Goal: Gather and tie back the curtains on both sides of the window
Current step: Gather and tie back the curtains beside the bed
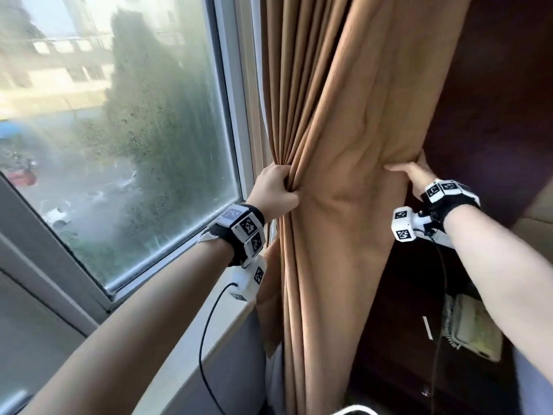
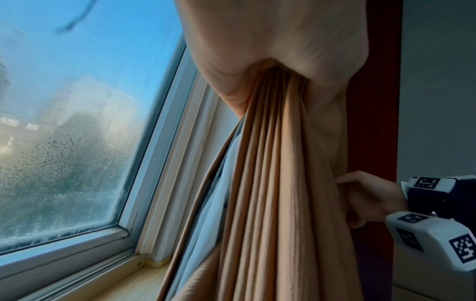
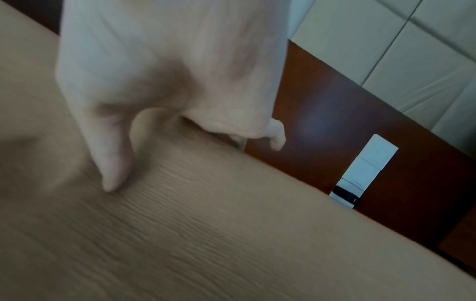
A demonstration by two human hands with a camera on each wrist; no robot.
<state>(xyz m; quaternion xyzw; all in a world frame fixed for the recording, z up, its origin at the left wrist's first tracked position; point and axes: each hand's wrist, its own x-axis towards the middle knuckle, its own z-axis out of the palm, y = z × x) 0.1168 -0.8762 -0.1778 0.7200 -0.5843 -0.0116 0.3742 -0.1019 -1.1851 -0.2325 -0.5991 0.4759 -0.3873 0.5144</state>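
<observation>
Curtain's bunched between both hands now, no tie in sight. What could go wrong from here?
1. The left hand grips only the window-side pleats of the curtain; the flat span toward the right hand is still ungathered and could sag out.
2. The right hand's thumb only presses the fabric, so that edge may slip.
3. No tie-back shows; freeing a hand to fetch one may drop the bundle.

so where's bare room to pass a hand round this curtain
Free: between the curtain and the dark wood panel, above the right hand. Also over the sill, below the left hand. Crowded: the window-side folds, bunched in the left hand's grip.
</observation>
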